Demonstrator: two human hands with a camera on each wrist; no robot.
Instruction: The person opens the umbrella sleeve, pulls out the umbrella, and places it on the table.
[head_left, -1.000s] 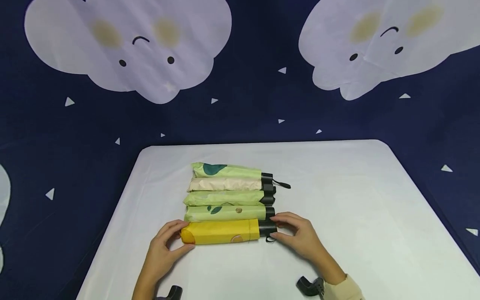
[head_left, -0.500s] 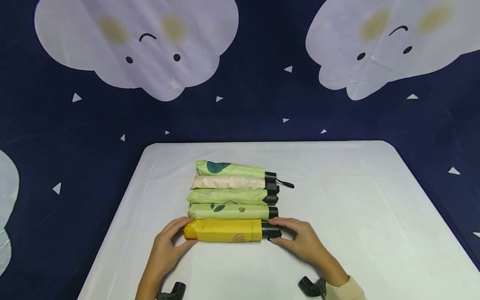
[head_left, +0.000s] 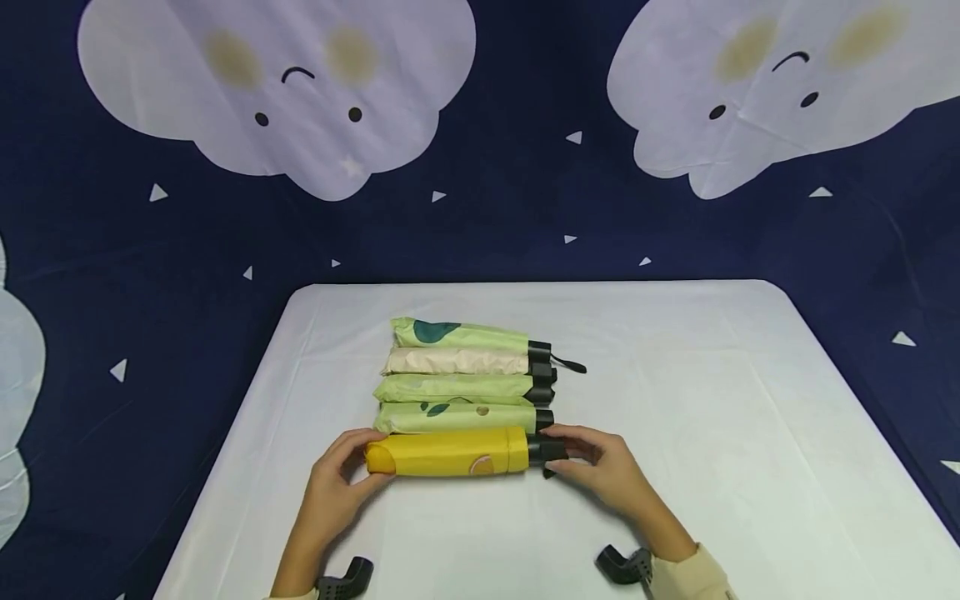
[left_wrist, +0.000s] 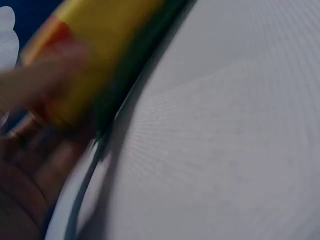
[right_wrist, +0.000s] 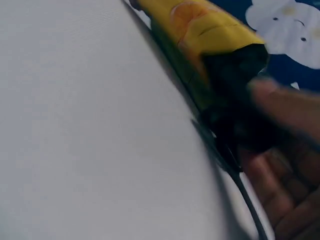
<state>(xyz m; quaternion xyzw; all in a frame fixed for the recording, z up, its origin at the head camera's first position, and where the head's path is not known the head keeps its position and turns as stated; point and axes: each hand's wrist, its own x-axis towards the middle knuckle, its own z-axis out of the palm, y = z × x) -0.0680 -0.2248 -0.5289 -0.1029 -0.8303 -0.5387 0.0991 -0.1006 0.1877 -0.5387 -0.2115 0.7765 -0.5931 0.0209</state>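
A dark blue cloth with white printed clouds [head_left: 510, 208] lies beyond the back edge of the white, round-cornered worktop [head_left: 720, 375]. Left of the worktop's middle, four folded fabric umbrellas [head_left: 457, 417], three pale green and one beige, form a row toward the back edge. On the front side of this row is the folded yellow umbrella with black handle [head_left: 442, 452]. The left hand [head_left: 333, 483] grips its yellow end, the right hand [head_left: 611, 468] grips its handle. From the rearmost umbrella, a thin black strap [head_left: 572, 366] points to the right edge.
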